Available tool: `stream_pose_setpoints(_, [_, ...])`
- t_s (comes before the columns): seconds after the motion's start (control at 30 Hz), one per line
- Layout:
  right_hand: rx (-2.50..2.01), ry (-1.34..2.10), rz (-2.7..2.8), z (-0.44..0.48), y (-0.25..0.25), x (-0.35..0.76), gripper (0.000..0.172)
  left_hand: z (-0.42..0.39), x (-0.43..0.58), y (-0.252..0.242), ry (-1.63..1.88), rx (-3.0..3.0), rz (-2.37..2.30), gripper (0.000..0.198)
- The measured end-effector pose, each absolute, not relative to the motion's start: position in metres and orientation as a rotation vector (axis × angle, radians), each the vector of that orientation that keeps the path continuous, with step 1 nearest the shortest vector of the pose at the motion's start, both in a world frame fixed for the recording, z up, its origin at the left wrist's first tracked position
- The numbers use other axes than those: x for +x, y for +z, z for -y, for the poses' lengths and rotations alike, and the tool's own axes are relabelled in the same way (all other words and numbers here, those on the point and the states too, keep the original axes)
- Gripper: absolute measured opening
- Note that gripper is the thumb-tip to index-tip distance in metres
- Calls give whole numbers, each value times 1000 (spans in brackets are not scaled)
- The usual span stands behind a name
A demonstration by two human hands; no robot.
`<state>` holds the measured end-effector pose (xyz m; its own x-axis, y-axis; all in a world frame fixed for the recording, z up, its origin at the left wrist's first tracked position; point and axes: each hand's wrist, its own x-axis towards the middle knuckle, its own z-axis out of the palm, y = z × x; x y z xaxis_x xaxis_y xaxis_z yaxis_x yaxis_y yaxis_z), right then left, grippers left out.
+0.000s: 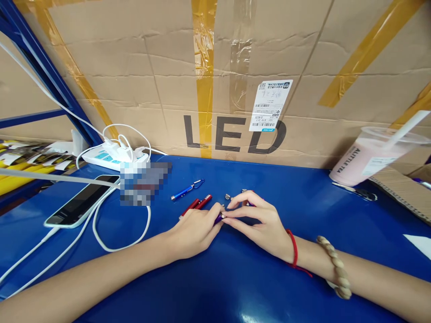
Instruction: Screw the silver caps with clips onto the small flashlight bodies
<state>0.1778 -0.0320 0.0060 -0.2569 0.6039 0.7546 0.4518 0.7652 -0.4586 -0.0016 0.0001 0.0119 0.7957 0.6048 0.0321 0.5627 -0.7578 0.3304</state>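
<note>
Forearms [111, 269], tabletop [235, 282] between, fingers [244, 214] pinching purple tube [218, 219]

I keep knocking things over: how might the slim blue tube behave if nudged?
The slim blue tube would probably roll, being round, though its cord loop might check that. Its shiny surface could be slippery; the straight body looks stiff.
</note>
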Motion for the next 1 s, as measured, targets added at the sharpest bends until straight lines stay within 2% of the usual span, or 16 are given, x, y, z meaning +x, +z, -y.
stream_pose_setpoints(0.4, [-830,402,2011,31,6,178,8,-1,-3,11,173,2702,-857,6])
stream_pose_setpoints(0.5, [-901,373,2010,31,7,179,4,-1,-2,11,202,2720,-874,4])
stream_pose_setpoints(0.77, [-1401,72,2063,14,1,190,8,1,-3,9,328,2727,-905,7])
stream_pose_setpoints(1.0, [-1445,70,2146,14,-2,192,13,1,-3,9,353,2746,-890,6])
